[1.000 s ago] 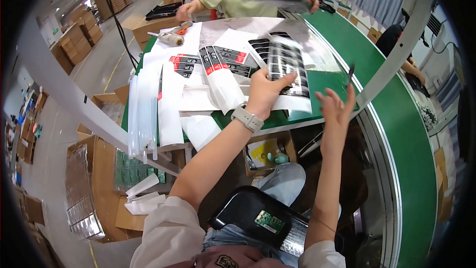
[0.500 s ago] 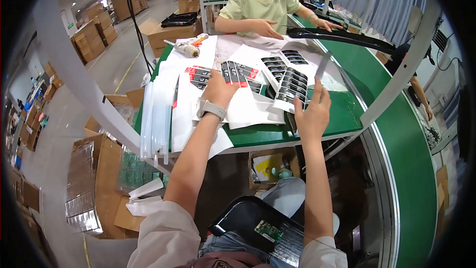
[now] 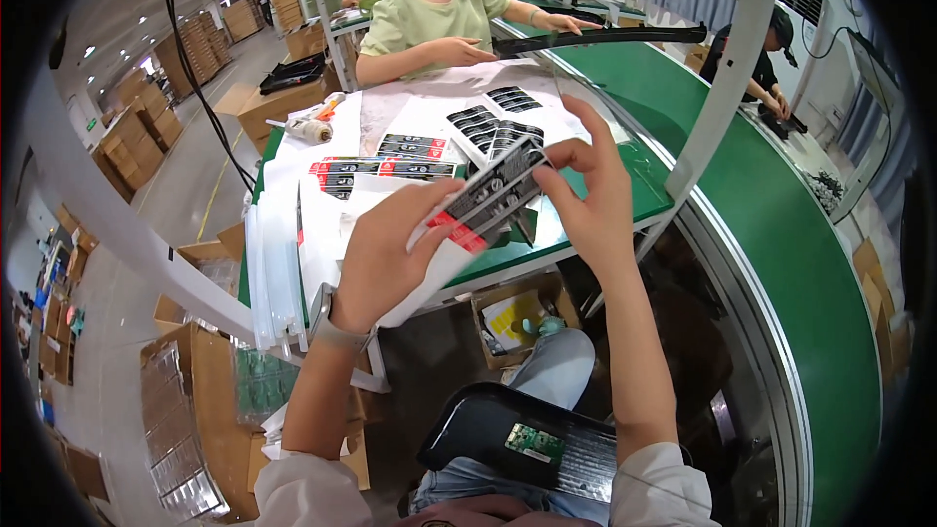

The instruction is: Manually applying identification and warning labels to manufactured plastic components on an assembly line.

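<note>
Holding a printed label sheet (image 3: 498,190) up above the near edge of the table, the worker has it between both hands. Left hand (image 3: 386,244): closed round the lower end, thumb on the printed face. Right hand (image 3: 595,200): thumb and bent finger narrowed at the upper corner, index finger raised clear; cannot tell from here whether they grip the sheet or only touch it.

Key relation: the sheet's long axis slants from lower left, by the left thumb, to upper right, by the right fingertips. Left hand is nearer the red end, right hand nearer the far black end. Face tilted up toward the worker.

Markings: black panels with pale print and small pictures; red block (image 3: 459,231) at the lower end. Lettering too small and blurred to make out.

Nearby: flat sheets with red ends (image 3: 386,168) lie beyond the left hand; black-banded sheets (image 3: 473,127) lie farther back, behind the held one. Translucent strips (image 3: 273,278) hang at the table's left edge. Bare green tabletop (image 3: 642,190) shows just right of the right hand. On the lap: black panel (image 3: 468,420), small green circuit board (image 3: 535,441) on it.
</note>
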A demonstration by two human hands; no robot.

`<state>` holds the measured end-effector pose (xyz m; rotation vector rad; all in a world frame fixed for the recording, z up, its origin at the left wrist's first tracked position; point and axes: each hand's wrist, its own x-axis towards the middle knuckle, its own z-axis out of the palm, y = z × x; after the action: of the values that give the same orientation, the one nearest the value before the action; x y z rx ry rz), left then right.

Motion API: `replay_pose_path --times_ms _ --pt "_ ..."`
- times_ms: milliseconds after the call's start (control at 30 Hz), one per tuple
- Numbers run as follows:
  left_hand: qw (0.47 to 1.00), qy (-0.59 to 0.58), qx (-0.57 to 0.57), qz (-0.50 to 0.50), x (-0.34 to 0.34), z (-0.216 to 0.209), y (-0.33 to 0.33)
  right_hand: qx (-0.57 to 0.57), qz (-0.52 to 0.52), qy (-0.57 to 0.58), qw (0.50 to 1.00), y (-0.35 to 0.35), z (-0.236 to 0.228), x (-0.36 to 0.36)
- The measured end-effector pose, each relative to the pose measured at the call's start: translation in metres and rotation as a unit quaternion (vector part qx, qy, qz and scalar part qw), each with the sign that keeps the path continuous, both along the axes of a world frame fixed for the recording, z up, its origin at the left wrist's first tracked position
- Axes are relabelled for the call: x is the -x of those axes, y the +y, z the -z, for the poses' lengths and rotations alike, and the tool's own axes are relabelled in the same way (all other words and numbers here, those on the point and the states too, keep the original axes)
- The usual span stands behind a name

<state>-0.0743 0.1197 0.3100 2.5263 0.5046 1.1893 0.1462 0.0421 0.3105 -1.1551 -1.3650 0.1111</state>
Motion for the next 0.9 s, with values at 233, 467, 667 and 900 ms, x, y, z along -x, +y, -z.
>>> replay_pose_path --times_ms 233,467,667,900 --pt "0.987 -0.038 -0.099 0.119 -0.026 -0.004 -0.035 0.003 -0.045 0.042 0.998 -0.053 0.017 0.031" --pt "0.989 -0.014 -0.066 0.135 -0.035 0.004 -0.049 -0.030 -0.008 -0.051 0.998 -0.082 0.023 0.024" --pt "0.986 0.012 -0.083 0.147 -0.037 0.001 -0.057 -0.027 0.026 -0.122 0.992 -0.096 0.016 0.025" --pt "0.990 0.032 -0.045 0.133 -0.039 -0.003 -0.059 -0.081 0.053 -0.154 0.983 -0.093 0.023 0.026"
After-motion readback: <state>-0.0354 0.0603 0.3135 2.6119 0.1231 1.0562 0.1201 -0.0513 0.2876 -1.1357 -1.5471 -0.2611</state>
